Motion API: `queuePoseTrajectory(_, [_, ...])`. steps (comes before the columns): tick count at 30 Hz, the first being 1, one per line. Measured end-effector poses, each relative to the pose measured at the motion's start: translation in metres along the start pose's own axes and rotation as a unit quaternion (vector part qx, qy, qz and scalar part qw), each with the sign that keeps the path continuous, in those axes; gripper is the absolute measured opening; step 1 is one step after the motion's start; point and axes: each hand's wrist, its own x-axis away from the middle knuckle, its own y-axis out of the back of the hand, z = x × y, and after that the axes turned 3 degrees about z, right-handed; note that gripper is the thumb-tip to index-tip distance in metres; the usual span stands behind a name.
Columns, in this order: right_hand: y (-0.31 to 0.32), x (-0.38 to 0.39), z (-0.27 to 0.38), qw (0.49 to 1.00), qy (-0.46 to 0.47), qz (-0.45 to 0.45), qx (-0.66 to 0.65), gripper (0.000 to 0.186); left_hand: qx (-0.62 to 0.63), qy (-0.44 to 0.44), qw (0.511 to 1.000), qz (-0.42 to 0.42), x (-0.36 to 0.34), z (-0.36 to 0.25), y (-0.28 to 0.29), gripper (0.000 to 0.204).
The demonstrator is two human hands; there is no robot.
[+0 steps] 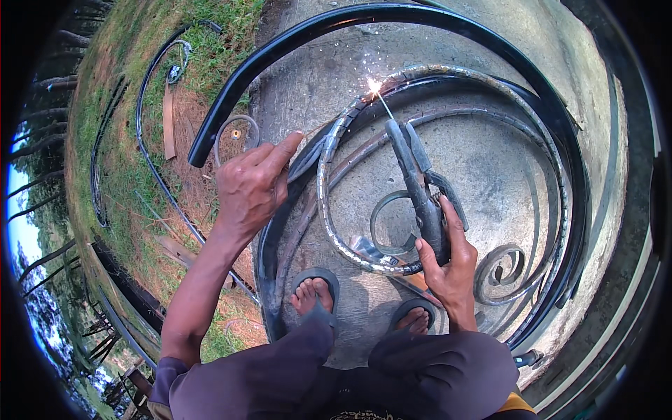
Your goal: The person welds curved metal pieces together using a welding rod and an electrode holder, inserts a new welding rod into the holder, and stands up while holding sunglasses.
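Note:
My right hand [451, 269] is wrapped round the black handle of a welding electrode holder [420, 189]. A thin welding rod [385, 106] sticks out of its jaws, and bright sparks [374, 87] burst where its tip meets a metal hoop [324, 183]. The hoop is a shiny, weld-marked ring of bent bar lying over the concrete. To the left, my left hand [253, 180] is closed, its forefinger side toward the hoop. A thin brownish line runs from near its fingertips toward the sparks; I cannot make out clearly what it grips.
A large curved black tube [294, 43] arches over the far side. Inside the hoop lies a small flat metal ring [374, 222], and a scroll-shaped metal strip [498, 269] rests to the right. Black cable [143, 133] and a wooden board [169, 122] lie on the grass at left. My sandalled feet [313, 295] stand close by.

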Motion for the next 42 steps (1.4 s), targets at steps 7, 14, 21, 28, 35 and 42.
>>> queuePoseTrajectory(7, [-0.001, 0.000, -0.001, 1.000, 0.003, -0.002, -0.001, 0.068, -0.001, 0.007, 1.000, 0.008, -0.001, -0.001, 0.001, 0.043])
queuePoseTrajectory(14, [-0.002, 0.002, -0.005, 0.999, 0.015, -0.022, -0.020, 0.067, 0.008, 0.006, 1.000, 0.014, 0.000, -0.002, 0.003, 0.047])
queuePoseTrajectory(21, [-0.002, 0.001, 0.001, 1.000, -0.010, -0.005, -0.028, 0.068, 0.000, 0.002, 1.000, 0.009, 0.000, -0.001, 0.002, 0.047])
queuePoseTrajectory(28, [-0.001, -0.001, 0.000, 1.000, -0.009, -0.002, -0.019, 0.068, -0.010, 0.007, 1.000, 0.006, -0.003, -0.004, 0.003, 0.041])
queuePoseTrajectory(35, [-0.001, -0.001, -0.003, 1.000, -0.001, -0.002, -0.013, 0.069, -0.004, 0.010, 1.000, 0.005, -0.004, -0.005, 0.003, 0.041])
queuePoseTrajectory(42, [0.000, 0.004, -0.007, 0.998, 0.009, -0.037, -0.041, 0.069, 0.010, 0.013, 1.000, -0.003, -0.003, -0.004, 0.006, 0.044])
